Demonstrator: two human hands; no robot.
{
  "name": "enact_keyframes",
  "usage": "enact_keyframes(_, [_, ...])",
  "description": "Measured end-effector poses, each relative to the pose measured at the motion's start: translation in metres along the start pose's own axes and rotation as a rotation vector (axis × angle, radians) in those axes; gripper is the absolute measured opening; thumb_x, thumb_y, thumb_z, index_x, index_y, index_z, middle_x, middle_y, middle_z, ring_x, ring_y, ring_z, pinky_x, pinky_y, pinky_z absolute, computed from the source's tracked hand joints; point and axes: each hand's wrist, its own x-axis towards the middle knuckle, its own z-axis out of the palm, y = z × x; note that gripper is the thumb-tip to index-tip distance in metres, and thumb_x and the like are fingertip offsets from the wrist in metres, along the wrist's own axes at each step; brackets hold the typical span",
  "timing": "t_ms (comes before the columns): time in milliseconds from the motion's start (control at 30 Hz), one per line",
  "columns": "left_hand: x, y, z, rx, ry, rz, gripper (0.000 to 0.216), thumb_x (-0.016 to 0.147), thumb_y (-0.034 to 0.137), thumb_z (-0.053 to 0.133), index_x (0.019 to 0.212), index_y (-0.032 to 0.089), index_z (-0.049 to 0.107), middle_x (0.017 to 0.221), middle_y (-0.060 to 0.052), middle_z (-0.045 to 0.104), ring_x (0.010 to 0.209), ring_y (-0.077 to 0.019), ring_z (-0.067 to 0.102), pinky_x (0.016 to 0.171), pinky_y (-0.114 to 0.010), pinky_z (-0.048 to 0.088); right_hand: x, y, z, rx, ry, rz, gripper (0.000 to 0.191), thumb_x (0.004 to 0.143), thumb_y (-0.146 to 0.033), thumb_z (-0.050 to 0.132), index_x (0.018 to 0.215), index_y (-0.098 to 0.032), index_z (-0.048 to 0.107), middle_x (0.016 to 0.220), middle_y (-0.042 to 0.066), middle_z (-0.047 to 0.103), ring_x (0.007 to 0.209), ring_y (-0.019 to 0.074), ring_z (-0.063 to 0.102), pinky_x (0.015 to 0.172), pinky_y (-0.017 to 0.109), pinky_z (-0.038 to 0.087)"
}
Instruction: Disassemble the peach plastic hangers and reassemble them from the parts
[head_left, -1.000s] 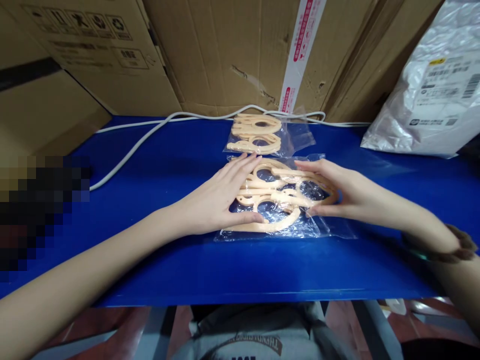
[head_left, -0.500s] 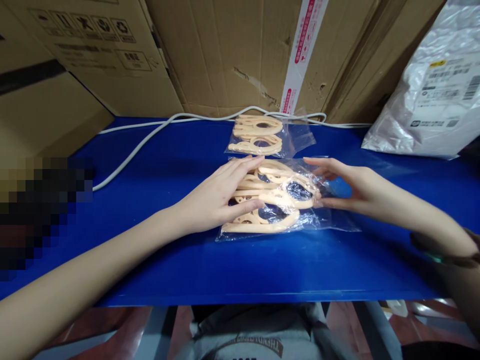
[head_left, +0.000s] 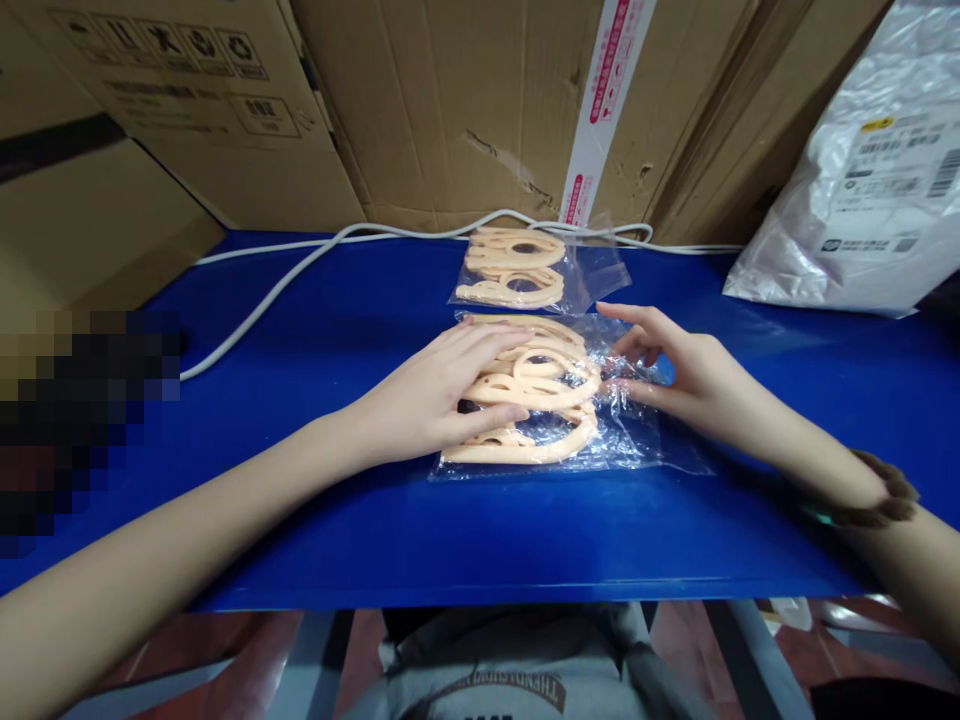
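- At the far left, a cardboard box (head_left: 97, 215) is standing on the blue desk (head_left: 360, 530), and a white cable (head_left: 259, 318) is running along the back.
- The left hand (head_left: 442, 390) is lying palm down over the left part of the front bundle, its fingers stretching out and its thumb standing wide apart, not gripping.
- Beneath and beside it, cream-coloured curved pieces (head_left: 559, 400) are overlapping in a clear plastic bag (head_left: 637, 450) flat on the desk; judging by the glare over them, they are already sitting inside, though the film is hiding whether all are.
- Just behind, a second bag (head_left: 592, 283) of similar pieces is lying untouched.
- Loose film is spreading right of the front pieces; sealing is not showing, so closing it is probably remaining.
- The right hand (head_left: 664, 365) is curving around the pieces' right end, leaving a gap between thumb and index finger; whether its fingers are pinching plastic, I cannot tell.
- At the far right, a white parcel (head_left: 855, 220) is standing.
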Motion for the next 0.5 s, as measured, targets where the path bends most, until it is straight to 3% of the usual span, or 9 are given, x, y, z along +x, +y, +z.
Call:
enact_keyframes(167, [0.0, 0.003, 0.001, 0.008, -0.009, -0.001, 0.069, 0.095, 0.056, 0.057, 0.15, 0.019, 0.038, 0.156, -0.013, 0.045, 0.142, -0.0295, 0.043, 0.12, -0.048, 0.032, 0.003, -0.009, 0.013, 0.038, 0.042, -0.013, 0.058, 0.091, -0.038, 0.064, 0.145, -0.026, 0.046, 0.093, 0.003, 0.073, 0.085, 0.0237, 0.071, 0.077, 0.037, 0.057])
enact_keyframes(367, [0.002, 0.006, 0.001, -0.018, -0.007, 0.033, 0.064, 0.096, 0.054, 0.056, 0.149, 0.023, 0.04, 0.155, -0.011, 0.045, 0.143, -0.0299, 0.041, 0.12, -0.049, 0.032, 0.0, -0.011, 0.006, 0.036, 0.088, 0.039, 0.055, 0.09, -0.038, 0.064, 0.143, -0.028, 0.05, 0.093, 0.002, 0.075, 0.083, 0.0232, 0.072, 0.08, 0.04, 0.058])
enact_keyframes(500, [0.002, 0.007, 0.001, -0.028, -0.019, 0.049, 0.064, 0.096, 0.055, 0.056, 0.15, 0.023, 0.04, 0.156, -0.011, 0.044, 0.144, -0.0298, 0.04, 0.12, -0.049, 0.031, -0.001, -0.013, 0.004, 0.076, 0.049, 0.052, 0.054, 0.091, -0.037, 0.063, 0.143, -0.03, 0.051, 0.094, 0.001, 0.077, 0.089, 0.0237, 0.074, 0.087, 0.041, 0.058])
